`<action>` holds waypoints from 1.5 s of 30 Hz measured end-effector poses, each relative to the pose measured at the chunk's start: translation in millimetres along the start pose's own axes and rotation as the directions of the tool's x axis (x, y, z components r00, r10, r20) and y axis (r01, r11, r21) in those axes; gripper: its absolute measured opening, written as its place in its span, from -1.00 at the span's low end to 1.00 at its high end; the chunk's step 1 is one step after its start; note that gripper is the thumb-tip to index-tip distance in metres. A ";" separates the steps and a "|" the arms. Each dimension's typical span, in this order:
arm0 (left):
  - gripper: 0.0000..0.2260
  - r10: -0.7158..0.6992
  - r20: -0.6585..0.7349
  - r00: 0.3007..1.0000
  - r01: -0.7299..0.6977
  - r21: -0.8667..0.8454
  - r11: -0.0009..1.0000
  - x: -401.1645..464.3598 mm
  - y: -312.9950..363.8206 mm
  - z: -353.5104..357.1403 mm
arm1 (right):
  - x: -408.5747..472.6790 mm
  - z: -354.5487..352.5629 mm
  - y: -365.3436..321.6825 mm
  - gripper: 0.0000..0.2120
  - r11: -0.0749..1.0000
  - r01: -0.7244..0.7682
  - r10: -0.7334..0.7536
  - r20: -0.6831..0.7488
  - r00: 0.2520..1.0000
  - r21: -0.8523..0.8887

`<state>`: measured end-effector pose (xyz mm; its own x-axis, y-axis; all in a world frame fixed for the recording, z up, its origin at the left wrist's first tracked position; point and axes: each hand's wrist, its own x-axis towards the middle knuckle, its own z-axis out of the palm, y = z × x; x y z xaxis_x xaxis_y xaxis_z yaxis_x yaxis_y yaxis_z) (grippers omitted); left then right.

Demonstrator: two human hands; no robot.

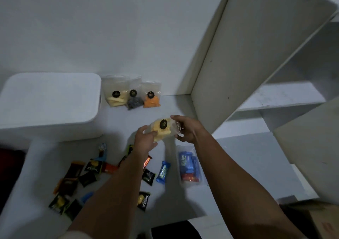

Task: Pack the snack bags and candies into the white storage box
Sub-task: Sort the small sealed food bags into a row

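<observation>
Clear plastic crinkles between two hands held above a white surface [229, 165]. The left hand [145, 138] pinches one end of a snack bag of pale yellow chips [162, 131], and the right hand [187, 128] grips the bag's empty top end, so the bag hangs in the air between them. The white storage box [49, 106] sits to the far left with its lid closed. Three more snack bags [132, 94] lean against the wall just beside the box: yellow, dark and orange contents. Wrapped candies [88, 176] lie scattered on the surface beneath the forearms, and a clear packet of blue and red bars [189, 167] lies under the right arm.

Nothing looks packed yet. With the lid shut and both hands occupied, the bag has nowhere to go; one hand would need to free itself first. The thin plastic could slip from a one-handed pinch, and the chips might crack if squeezed or dropped. A sweeping forearm could also knock candies off the near edge.
</observation>
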<state>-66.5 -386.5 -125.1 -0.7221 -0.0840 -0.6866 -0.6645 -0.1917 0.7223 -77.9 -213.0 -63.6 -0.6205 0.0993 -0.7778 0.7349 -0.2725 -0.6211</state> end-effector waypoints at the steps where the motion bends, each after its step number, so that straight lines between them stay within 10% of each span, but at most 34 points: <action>1: -0.51 0.004 0.007 1.000 -0.004 -0.042 0.999 -9.5 -0.8 -6.3 | -14.1 4.3 1.3 -0.74 0.999 0.038 -0.037 0.005 0.999 -0.018; 7: -0.56 0.064 -0.021 0.998 -0.066 -0.107 0.992 -71.6 2.6 -45.3 | -86.3 23.5 16.0 -0.73 0.923 0.341 -0.334 0.068 0.940 -0.178; 12: -0.65 0.335 -0.097 0.937 -0.295 0.294 0.909 -122.0 9.7 -75.3 | -132.0 43.9 26.2 -0.79 0.826 0.511 -0.491 0.143 0.859 -0.238; 17: -0.70 0.412 0.043 0.910 -0.412 0.195 0.890 -166.9 22.9 -83.8 | -158.2 55.0 54.6 -0.78 0.548 0.684 -0.668 0.240 0.704 -0.482; 27: -0.75 0.514 0.163 0.842 -0.518 0.509 0.687 -197.0 11.9 -80.5 | -176.2 45.8 89.2 -0.77 0.160 0.634 -0.810 0.266 0.522 -0.757; 34: -0.72 0.565 0.081 0.821 -0.445 0.712 0.543 -212.4 1.8 -49.2 | -171.1 12.8 87.7 -0.75 0.149 0.509 -0.833 0.170 0.526 -0.848; 45: -0.90 0.662 0.194 0.724 -0.666 0.447 0.597 -240.6 -20.7 2.8 | -197.9 -69.0 46.9 -0.89 0.418 0.728 -0.610 0.425 0.668 -0.544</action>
<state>120.4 -359.6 25.4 -1.0000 0.0024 -0.0025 -0.0014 0.3781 0.9258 98.2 -179.4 54.5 -0.9797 -0.1741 -0.0998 0.0044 0.4786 -0.8780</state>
